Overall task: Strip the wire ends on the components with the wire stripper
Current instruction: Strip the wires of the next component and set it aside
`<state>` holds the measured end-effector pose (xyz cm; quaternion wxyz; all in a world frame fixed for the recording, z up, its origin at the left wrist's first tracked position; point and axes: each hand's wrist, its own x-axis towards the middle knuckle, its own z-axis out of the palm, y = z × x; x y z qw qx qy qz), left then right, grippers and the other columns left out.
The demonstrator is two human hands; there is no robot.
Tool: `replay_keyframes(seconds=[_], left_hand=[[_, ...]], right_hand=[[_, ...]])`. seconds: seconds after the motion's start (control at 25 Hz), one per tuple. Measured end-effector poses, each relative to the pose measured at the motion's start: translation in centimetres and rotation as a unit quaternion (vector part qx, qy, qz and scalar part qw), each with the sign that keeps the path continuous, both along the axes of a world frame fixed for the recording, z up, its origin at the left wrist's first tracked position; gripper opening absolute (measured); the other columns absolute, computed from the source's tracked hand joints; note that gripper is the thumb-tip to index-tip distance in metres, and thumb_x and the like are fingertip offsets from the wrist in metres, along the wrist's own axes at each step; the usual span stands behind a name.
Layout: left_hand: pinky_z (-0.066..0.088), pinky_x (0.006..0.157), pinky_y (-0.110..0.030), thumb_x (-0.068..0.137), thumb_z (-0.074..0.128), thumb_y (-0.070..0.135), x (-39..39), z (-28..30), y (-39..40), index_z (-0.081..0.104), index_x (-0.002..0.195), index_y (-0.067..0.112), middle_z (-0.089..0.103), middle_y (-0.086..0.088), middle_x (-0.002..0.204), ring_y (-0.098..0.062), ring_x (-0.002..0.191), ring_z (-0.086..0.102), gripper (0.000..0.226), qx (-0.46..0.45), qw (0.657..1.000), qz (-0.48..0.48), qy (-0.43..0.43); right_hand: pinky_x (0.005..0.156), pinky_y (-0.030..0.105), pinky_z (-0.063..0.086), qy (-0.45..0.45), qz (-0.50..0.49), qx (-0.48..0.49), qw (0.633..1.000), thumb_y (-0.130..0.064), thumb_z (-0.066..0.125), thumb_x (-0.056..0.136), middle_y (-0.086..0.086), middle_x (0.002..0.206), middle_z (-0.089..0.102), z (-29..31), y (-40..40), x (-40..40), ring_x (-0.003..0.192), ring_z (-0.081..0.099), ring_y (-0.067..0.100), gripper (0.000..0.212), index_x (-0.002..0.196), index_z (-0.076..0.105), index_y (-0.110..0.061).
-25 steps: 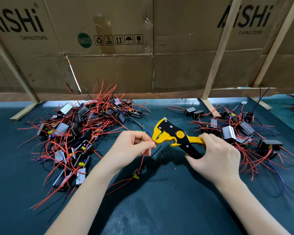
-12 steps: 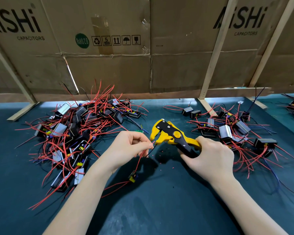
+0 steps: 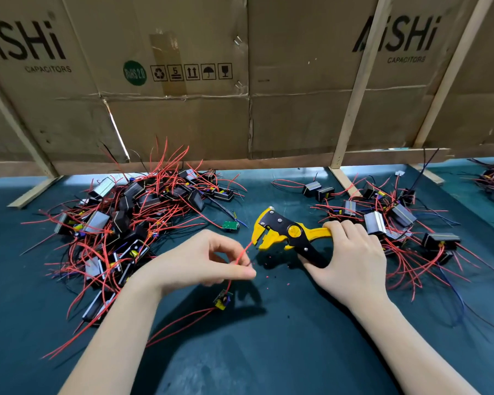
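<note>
Cardboard cartons (image 3: 183, 109) braced by wooden slats wall off the top of the frame, and below them a dark green mat (image 3: 268, 352) fills the rest. In this single head view, the left hand (image 3: 200, 266), at centre, pinches a red wire (image 3: 241, 253) between thumb and forefinger, the other fingers loosely curled; its small component (image 3: 221, 302) dangles just below the hand, with more red leads trailing down-left over the mat. The wire's free end runs up and to the right, its long axis aimed at the mouth of the stripper (image 3: 285, 235), and the tip sits just at the jaws, which stand open. The right hand (image 3: 351, 260), right of centre, grips the stripper's handles with fingers wrapped round them, the head pointing left toward the wire. The likely next move is a short push of the tip into the mouth, then a squeeze; the left hand is the nearer to the wire end. Bare mat lies below and between the hands, while a dense pile (image 3: 126, 218) crowds centre left and a smaller pile (image 3: 397, 223) sits close behind the right hand. Red scraps (image 3: 268, 276) dot the mat under the jaws.
</note>
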<state>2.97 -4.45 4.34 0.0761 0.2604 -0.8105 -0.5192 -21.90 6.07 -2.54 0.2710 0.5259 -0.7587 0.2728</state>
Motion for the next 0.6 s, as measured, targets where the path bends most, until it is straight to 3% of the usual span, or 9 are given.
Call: replay_keyframes(seconds=[0.08, 0.16, 0.24, 0.28, 0.36, 0.4, 0.48, 0.6], left_hand=[[0.032, 0.048, -0.019, 0.091, 0.068, 0.032, -0.6, 0.0, 0.6, 0.069, 0.076, 0.010, 0.050, 0.000, 0.056, -0.012, 0.046, 0.037, 0.027, -0.011, 0.999, 0.011, 0.030], [0.044, 0.058, -0.019, 0.096, 0.061, 0.027, -2.0, 0.4, 1.7, 0.071, 0.082, 0.010, 0.063, 0.000, 0.061, -0.014, 0.052, 0.053, 0.024, -0.008, 0.983, 0.033, 0.183], [0.052, 0.081, -0.023, 0.099, 0.055, 0.018, -3.9, 1.0, 2.7, 0.070, 0.113, 0.013, 0.074, -0.006, 0.101, -0.018, 0.092, 0.070, 0.021, 0.028, 0.941, 0.022, 0.337], [0.051, 0.092, -0.027, 0.099, 0.053, 0.011, -4.7, 1.1, 3.2, 0.057, 0.134, 0.014, 0.066, -0.008, 0.126, -0.021, 0.116, 0.064, 0.036, 0.049, 0.930, -0.007, 0.364], [0.045, 0.105, -0.033, 0.096, 0.052, 0.002, -5.8, 0.4, 3.7, 0.026, 0.153, 0.016, 0.048, -0.007, 0.147, -0.021, 0.133, 0.051, 0.065, 0.060, 0.946, -0.055, 0.313], [0.044, 0.107, -0.033, 0.095, 0.054, 0.000, -5.8, -0.1, 3.7, 0.025, 0.152, 0.016, 0.050, -0.007, 0.146, -0.020, 0.131, 0.052, 0.066, 0.048, 0.960, -0.049, 0.271], [0.045, 0.102, -0.027, 0.095, 0.057, -0.002, -4.8, -0.8, 3.1, 0.048, 0.140, 0.013, 0.063, -0.007, 0.131, -0.016, 0.121, 0.060, 0.048, -0.004, 0.975, -0.001, 0.220], [0.047, 0.086, -0.015, 0.094, 0.057, -0.003, -2.8, -0.7, 1.2, 0.071, 0.107, 0.010, 0.075, -0.004, 0.102, -0.009, 0.096, 0.068, 0.023, -0.071, 0.964, 0.128, 0.224]], right_hand=[[0.066, 0.038, 0.041, -0.005, -0.003, 0.010, 1.000, -0.055, 0.080, 0.060, 0.002, 0.086, 0.059, 0.0, 0.0, 0.1, 0.082, 0.057, 0.031, 0.061, 0.099, 0.065, -0.012], [0.067, 0.038, 0.041, -0.008, -0.005, 0.028, 1.000, -0.057, 0.079, 0.059, 0.001, 0.086, 0.059, -0.1, -0.2, 0.3, 0.083, 0.057, 0.030, 0.061, 0.098, 0.064, -0.013], [0.069, 0.039, 0.042, -0.018, -0.005, 0.043, 0.999, -0.059, 0.078, 0.060, 0.002, 0.087, 0.060, -0.2, -0.3, 0.5, 0.085, 0.057, 0.031, 0.062, 0.098, 0.064, -0.012], [0.069, 0.040, 0.042, -0.029, -0.004, 0.045, 0.999, -0.059, 0.078, 0.060, 0.003, 0.087, 0.060, -0.2, -0.4, 0.5, 0.086, 0.057, 0.031, 0.062, 0.098, 0.064, -0.012], [0.069, 0.040, 0.042, -0.050, -0.005, 0.048, 0.998, -0.060, 0.077, 0.062, 0.003, 0.087, 0.061, -0.3, -0.4, 0.4, 0.086, 0.058, 0.032, 0.061, 0.097, 0.063, -0.011], [0.070, 0.040, 0.042, -0.059, -0.009, 0.053, 0.997, -0.061, 0.077, 0.063, 0.003, 0.088, 0.061, -0.3, -0.3, 0.3, 0.087, 0.059, 0.031, 0.061, 0.097, 0.063, -0.012], [0.073, 0.039, 0.042, -0.078, -0.021, 0.071, 0.994, -0.064, 0.074, 0.063, 0.000, 0.092, 0.062, -0.3, -0.3, 0.1, 0.092, 0.059, 0.029, 0.064, 0.102, 0.063, -0.015], [0.077, 0.037, 0.041, -0.096, -0.023, 0.083, 0.992, -0.065, 0.074, 0.063, -0.002, 0.095, 0.062, -0.1, -0.2, 0.1, 0.096, 0.058, 0.026, 0.065, 0.106, 0.062, -0.018]])
